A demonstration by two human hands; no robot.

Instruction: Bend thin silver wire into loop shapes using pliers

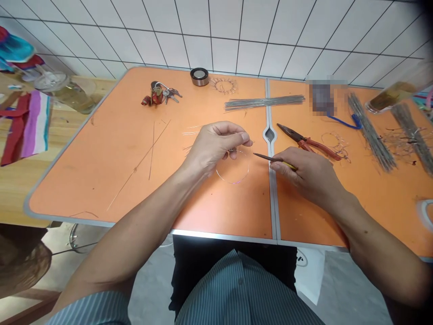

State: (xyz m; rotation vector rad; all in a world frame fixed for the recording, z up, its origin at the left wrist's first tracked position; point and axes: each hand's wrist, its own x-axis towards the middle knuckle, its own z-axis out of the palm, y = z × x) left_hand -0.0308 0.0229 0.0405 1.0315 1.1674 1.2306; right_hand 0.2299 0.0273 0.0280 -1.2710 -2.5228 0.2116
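Between the thumb and fingers of my left hand (pixel 221 142) is a thin wire ring (pixel 248 169), which hangs just over the orange table. A few small pink beads (pixel 236 182) sit at the ring's lower edge. My right hand (pixel 304 171) is closed around slim needle-nose pliers (pixel 265 157) with a yellow handle, mostly hidden in the palm. Their dark tip points left toward my left fingertips, a short way off the ring. Larger pliers (pixel 306 141) with red handles lie just beyond my right hand.
The orange folding table (pixel 77 180) has a metal seam with a latch (pixel 269 134). On it are a wire bundle (pixel 264 103), tape roll (pixel 199 76), keys (pixel 171 94), loose wires (pixel 135 169) and more wire bundles (pixel 372 133). A glass of brown liquid (pixel 389 97) stands far right.
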